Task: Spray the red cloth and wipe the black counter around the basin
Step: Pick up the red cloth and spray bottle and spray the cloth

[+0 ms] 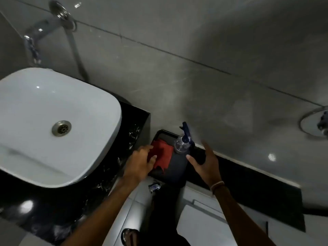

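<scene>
A red cloth (162,154) lies crumpled on a black tray-like surface (174,172) to the right of the counter. My left hand (140,162) rests on the cloth's left edge with fingers touching it. A clear spray bottle (182,145) with a dark blue trigger head stands upright at the tray's far right corner. My right hand (205,161) hovers just right of the bottle, fingers spread, holding nothing. The white basin (35,107) sits on the black marbled counter (129,137) at the left.
A chrome wall tap (35,38) juts over the basin. Grey tiled wall fills the background, with a chrome ring (312,121) at far right. A white toilet lid (198,226) and a black ledge (257,189) lie below right. A sandalled foot (129,237) stands on the floor.
</scene>
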`<action>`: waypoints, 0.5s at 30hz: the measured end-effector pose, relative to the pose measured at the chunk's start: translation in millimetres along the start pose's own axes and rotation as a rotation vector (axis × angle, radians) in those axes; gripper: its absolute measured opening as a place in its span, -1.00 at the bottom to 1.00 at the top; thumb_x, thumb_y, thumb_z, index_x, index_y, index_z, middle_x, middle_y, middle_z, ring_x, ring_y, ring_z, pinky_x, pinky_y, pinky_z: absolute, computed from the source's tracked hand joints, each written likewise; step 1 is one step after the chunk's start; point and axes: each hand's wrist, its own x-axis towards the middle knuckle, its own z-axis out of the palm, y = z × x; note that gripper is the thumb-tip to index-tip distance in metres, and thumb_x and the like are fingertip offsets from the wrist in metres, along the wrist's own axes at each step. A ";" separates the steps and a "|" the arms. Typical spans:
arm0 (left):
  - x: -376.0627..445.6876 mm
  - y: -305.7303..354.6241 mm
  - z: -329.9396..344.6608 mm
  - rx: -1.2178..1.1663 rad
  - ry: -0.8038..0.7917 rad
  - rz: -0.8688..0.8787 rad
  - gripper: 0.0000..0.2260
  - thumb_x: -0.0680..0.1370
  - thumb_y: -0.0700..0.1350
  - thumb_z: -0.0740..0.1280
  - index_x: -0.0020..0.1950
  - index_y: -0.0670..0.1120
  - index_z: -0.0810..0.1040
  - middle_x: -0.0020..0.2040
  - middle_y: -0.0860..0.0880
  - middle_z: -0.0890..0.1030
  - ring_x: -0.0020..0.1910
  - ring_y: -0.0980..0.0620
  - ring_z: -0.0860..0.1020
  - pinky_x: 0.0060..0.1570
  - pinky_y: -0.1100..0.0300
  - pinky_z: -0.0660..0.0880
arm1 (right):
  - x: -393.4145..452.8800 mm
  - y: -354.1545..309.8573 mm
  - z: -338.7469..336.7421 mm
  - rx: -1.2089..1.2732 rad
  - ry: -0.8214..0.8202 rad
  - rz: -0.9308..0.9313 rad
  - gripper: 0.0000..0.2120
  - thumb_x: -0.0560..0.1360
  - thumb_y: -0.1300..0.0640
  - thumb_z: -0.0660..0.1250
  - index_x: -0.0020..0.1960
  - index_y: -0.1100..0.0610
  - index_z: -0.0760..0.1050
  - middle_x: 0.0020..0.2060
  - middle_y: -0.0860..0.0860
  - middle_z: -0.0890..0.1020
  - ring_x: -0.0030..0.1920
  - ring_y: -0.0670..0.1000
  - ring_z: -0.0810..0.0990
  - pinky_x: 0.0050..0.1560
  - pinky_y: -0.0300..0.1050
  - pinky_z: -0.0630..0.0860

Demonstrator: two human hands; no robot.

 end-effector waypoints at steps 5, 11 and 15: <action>61.1 -22.7 28.1 0.156 -0.151 -0.075 -0.61 0.57 -0.12 0.33 0.41 -0.06 0.46 0.36 -0.16 0.51 0.25 -0.18 0.56 0.26 -0.09 0.51 | 64.3 7.5 21.4 -0.001 -0.136 -0.073 -0.18 0.36 -0.05 0.60 0.51 -0.09 0.27 0.44 -0.15 0.46 0.41 -0.22 0.44 0.42 -0.31 0.39; 133.4 -11.9 55.7 0.430 -0.363 0.171 -0.37 0.56 -0.07 0.37 0.58 -0.04 0.19 0.51 -0.13 0.31 0.43 -0.20 0.39 0.36 -0.10 0.43 | 98.8 11.2 43.7 -0.182 -0.185 -0.194 -0.23 0.41 -0.25 0.46 0.50 0.05 0.34 0.28 0.01 0.58 0.30 -0.01 0.55 0.33 -0.02 0.56; 161.6 -7.6 63.9 0.814 -0.570 0.346 -0.29 0.49 0.09 0.42 0.56 -0.05 0.22 0.51 -0.13 0.29 0.48 -0.18 0.26 0.37 -0.09 0.36 | 101.9 19.1 53.4 -0.226 -0.150 -0.311 -0.29 0.50 -0.22 0.36 0.51 0.16 0.35 0.30 0.15 0.54 0.35 0.10 0.51 0.37 -0.02 0.52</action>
